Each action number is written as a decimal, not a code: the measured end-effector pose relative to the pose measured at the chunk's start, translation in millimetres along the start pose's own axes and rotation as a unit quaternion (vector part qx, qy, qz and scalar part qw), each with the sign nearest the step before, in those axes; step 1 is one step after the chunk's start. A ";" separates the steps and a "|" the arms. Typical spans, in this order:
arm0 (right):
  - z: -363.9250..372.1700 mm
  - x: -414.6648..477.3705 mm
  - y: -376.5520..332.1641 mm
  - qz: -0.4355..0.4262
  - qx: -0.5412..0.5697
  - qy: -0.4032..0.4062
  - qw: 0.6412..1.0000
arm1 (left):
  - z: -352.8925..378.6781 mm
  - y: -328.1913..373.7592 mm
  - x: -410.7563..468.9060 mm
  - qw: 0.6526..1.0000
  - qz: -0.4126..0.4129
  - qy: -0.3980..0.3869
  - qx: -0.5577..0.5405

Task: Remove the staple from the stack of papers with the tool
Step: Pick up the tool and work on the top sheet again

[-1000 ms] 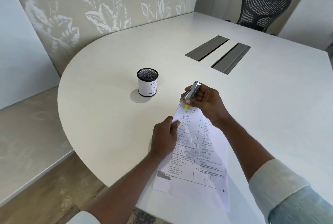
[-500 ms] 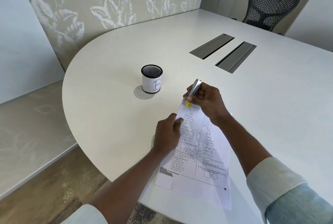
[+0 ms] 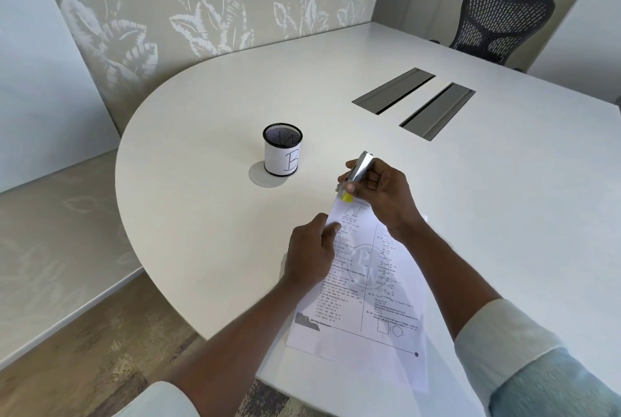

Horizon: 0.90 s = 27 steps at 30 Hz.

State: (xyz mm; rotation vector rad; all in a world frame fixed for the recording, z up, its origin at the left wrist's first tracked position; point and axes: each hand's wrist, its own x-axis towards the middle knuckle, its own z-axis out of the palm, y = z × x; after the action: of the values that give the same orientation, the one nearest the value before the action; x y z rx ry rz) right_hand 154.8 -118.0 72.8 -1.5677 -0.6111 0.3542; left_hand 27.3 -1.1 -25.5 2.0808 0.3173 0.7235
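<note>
tool (image 3: 360, 170): shiny metal, yellow plastic tip | papers (image 3: 366, 282): matt | table (image 3: 208, 215): smooth matt

The staple itself cannot be made out; the right hand (image 3: 379, 193) and the tool (image 3: 358, 173) cover the far corner of the papers (image 3: 363, 282). The print is too small to read. The left hand (image 3: 312, 255) hides their left edge.

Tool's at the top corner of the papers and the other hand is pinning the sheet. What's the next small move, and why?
Probably lever the silver, yellow-tipped staple remover gently upward. The right hand has its tip at the top corner of the printed white paper stack, which the left hand holds flat. The staple itself is too small to see.
</note>
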 end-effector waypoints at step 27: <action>-125.2 -173.1 49.8 0.161 -0.407 0.451 0.778 | 1.3 -10.1 1.1 0.999 0.022 -0.026 0.021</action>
State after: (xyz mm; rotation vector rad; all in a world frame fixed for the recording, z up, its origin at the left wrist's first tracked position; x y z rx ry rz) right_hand 94.6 -320.2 12.6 -2.4071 0.3476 -0.5107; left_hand 29.5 4.4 -33.9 2.1488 0.2620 0.6931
